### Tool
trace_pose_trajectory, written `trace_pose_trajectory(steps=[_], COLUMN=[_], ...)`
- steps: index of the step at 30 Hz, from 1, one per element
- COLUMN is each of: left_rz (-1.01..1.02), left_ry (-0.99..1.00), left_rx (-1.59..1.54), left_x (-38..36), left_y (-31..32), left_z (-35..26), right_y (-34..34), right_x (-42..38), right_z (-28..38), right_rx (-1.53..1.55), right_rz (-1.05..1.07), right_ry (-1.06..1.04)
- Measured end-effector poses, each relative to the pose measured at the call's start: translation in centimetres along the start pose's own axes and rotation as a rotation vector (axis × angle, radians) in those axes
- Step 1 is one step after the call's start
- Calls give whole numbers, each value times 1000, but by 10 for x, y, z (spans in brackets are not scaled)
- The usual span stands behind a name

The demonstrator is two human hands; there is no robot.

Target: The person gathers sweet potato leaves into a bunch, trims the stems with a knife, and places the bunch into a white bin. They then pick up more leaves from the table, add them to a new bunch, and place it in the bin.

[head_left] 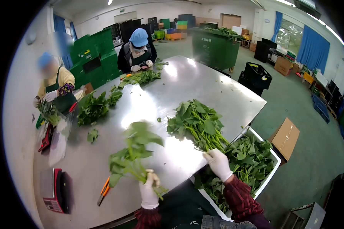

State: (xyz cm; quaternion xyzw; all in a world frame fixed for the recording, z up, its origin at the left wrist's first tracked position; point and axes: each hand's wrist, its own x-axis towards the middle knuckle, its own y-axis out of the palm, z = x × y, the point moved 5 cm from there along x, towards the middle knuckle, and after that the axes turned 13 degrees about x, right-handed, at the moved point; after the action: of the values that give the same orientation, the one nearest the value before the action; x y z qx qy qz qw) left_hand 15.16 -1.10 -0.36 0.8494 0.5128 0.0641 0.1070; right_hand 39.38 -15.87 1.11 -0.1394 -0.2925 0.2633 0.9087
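Note:
My left hand [149, 191], in a white glove, is closed round the stems of an upright bunch of leafy greens [135, 150], whose leaves are a little blurred. My right hand [218, 164], also gloved, is at the near end of the stems of a larger pile of greens [198, 124] on the metal table [179, 160]. Its fingers are bent together, and what they hold, if anything, is too small to make out. An orange utility knife [104, 191] lies on the table left of my left hand.
A white box [273, 168] full of greens stands beside the table at the right, near a cardboard box [286, 139]. A red scale [57, 191] sits at the left. Two people in blue caps handle greens across the table. Behind stands a green bin [216, 47].

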Motion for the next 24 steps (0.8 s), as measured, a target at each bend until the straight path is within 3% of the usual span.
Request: trace_pose_trajectory(steps=[5, 11, 17, 21, 24], left_rz=[-48, -26, -25, -14, 4], left_ry=[27, -38, -82, -100, -111], left_rx=[-232, -192, -136, -126, -137], left_x=[6, 2, 0, 0, -2], left_y=[-30, -28, -21, -23, -25], left_z=[3, 10, 17, 20, 20], right_y=[-33, 3, 36, 20, 30], right_x=[52, 112, 121, 134, 128], right_z=[-75, -74, -83, -114, -87], right_rx=[-392, -535, -694, -337, -602], right_rz=[-91, 358, 671, 693, 530], right_ry=[31, 423, 413, 574, 469])
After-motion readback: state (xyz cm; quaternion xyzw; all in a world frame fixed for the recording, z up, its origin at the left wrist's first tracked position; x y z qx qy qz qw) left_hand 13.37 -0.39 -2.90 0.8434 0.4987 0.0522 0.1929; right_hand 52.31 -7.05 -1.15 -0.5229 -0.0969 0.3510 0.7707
